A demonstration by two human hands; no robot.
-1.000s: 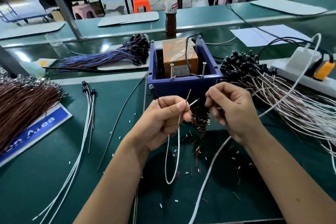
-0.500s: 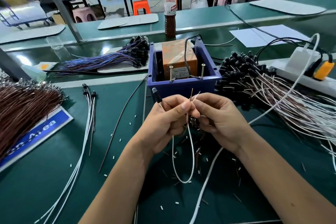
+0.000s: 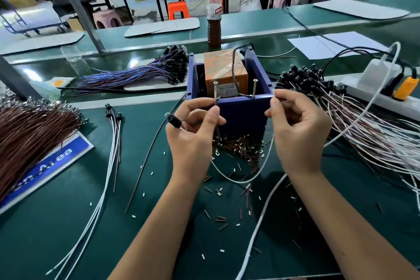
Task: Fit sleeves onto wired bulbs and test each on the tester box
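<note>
The blue tester box (image 3: 241,109) stands mid-table with an orange block inside and two upright screws, one on the left (image 3: 215,91) and one on the right (image 3: 254,87), on its front rim. My left hand (image 3: 193,129) pinches a brown lead end right beside the left screw; the black bulb (image 3: 173,120) sticks out by its knuckles. My right hand (image 3: 295,125) pinches the white lead end near the box's right front corner, just right of the right screw. The white wire (image 3: 241,180) hangs in a loop between both hands. Small brown sleeves (image 3: 241,148) lie heaped in front of the box.
White-wired bulbs (image 3: 341,116) are piled at the right, beside a power strip (image 3: 386,98). A blue-wired bundle (image 3: 141,73) lies behind left, a brown bundle (image 3: 27,134) at far left. Three finished bulbs (image 3: 113,125) lie left of my hands. A bottle (image 3: 214,20) stands behind the box.
My hands were together working at the lead ends. They have risen and spread apart, carrying one lead end to each front screw of the tester box.
</note>
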